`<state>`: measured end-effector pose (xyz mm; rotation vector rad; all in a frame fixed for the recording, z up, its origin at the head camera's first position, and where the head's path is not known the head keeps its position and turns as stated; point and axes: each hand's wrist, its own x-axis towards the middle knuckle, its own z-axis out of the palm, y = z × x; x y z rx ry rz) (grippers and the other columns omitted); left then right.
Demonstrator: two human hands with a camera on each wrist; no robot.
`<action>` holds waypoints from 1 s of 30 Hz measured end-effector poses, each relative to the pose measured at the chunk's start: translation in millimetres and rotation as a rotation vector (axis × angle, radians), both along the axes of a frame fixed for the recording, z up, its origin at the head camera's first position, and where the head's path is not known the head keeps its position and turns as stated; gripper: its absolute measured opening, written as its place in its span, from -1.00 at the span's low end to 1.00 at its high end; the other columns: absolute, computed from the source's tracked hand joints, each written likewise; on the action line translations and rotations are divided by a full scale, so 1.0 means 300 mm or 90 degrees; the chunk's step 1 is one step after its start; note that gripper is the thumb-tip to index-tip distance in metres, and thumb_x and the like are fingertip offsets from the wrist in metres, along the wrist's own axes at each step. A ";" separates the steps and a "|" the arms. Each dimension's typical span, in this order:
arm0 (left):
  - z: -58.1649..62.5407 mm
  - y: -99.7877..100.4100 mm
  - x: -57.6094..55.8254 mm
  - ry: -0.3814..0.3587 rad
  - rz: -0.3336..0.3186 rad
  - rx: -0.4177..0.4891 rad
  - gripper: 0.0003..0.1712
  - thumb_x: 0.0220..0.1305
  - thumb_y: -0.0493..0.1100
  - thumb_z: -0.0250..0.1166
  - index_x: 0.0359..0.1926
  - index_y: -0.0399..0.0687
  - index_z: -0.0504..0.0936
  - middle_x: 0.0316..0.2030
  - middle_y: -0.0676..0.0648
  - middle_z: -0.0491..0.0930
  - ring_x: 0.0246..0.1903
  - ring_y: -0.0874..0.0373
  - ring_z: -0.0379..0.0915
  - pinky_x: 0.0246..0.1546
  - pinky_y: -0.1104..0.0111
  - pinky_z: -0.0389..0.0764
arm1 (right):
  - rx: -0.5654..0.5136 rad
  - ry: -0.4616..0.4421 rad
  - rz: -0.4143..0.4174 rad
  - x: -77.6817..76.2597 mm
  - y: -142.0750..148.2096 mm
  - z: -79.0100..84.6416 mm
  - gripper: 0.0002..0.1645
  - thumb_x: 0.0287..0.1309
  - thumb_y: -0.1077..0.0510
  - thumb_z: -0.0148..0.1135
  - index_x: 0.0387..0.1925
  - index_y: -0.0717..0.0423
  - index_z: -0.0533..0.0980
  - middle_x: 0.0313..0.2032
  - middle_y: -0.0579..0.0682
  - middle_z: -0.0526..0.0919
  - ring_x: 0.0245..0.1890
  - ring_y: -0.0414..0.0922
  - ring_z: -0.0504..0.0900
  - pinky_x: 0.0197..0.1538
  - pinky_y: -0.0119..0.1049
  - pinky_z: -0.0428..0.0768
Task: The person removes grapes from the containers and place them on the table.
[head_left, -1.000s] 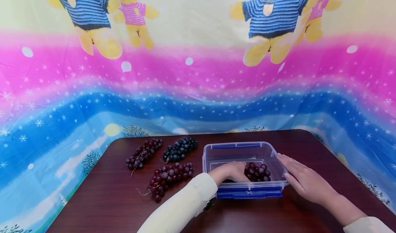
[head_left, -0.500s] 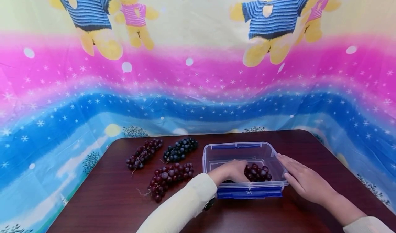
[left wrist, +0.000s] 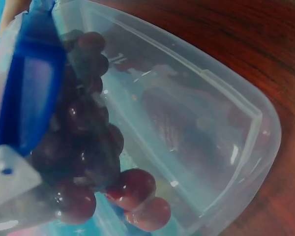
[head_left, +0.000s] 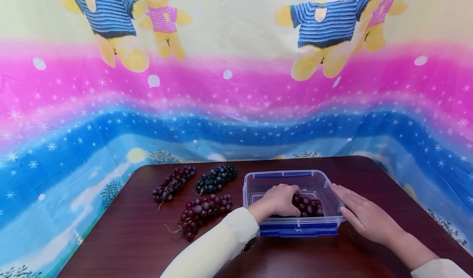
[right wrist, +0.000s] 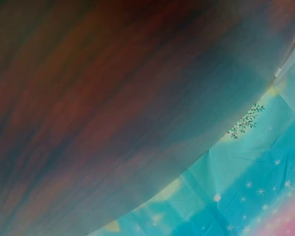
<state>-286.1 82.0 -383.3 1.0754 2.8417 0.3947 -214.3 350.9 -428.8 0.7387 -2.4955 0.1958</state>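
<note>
A bunch of dark red grapes [head_left: 310,206] lies low in a clear plastic container [head_left: 255,179] with blue latches. My left hand [head_left: 277,200] reaches inside over the near wall, its fingers and thumb curved round the bunch's left end. Its fingertips are hidden. In the left wrist view, grapes [left wrist: 88,157] press close behind the clear wall, beside a blue latch [left wrist: 32,83]. My right hand [head_left: 369,220] rests with straight fingers along the container's right side. The right wrist view shows mostly blurred table.
Left of the container on the brown table [head_left: 122,237] lie a near bunch of red grapes [head_left: 203,212], a far bunch of red grapes [head_left: 173,183] and a bunch of blackish grapes [head_left: 216,178]. A printed cloth [head_left: 229,118] hangs behind the table.
My left hand has risen slightly, its knuckles more arched. The grapes in the container have settled flatter and lower. My right hand stays at the container's side.
</note>
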 end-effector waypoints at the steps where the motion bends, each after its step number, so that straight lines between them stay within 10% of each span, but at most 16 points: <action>1: 0.005 -0.001 0.004 0.013 -0.002 -0.003 -0.41 0.05 0.08 0.46 0.14 0.23 0.55 -0.07 0.16 0.57 -0.12 0.25 0.49 -0.21 0.36 0.55 | 0.000 0.000 -0.002 0.000 0.000 -0.001 -0.26 0.27 0.12 0.21 0.43 0.13 0.23 0.33 0.15 0.36 0.40 -0.45 -0.10 0.32 -0.65 -0.21; 11: 0.014 -0.009 0.032 0.126 -0.027 -0.042 -0.40 0.15 0.06 0.40 0.24 0.20 0.54 -0.04 0.13 0.58 -0.15 0.25 0.52 -0.23 0.37 0.59 | -0.002 -0.005 -0.005 0.005 -0.002 0.003 -0.27 0.29 0.10 0.20 0.44 0.11 0.22 0.33 0.15 0.36 0.39 -0.47 -0.12 0.31 -0.66 -0.21; 30: -0.010 -0.071 -0.004 0.543 -0.107 -0.098 -0.43 0.18 0.07 0.39 0.22 0.16 0.53 -0.02 0.02 0.57 -0.28 0.20 0.57 -0.32 0.45 0.63 | -0.007 -0.007 -0.006 0.001 -0.001 -0.006 -0.30 0.29 0.13 0.19 0.41 0.16 0.25 0.32 0.16 0.36 0.39 -0.48 -0.14 0.32 -0.64 -0.21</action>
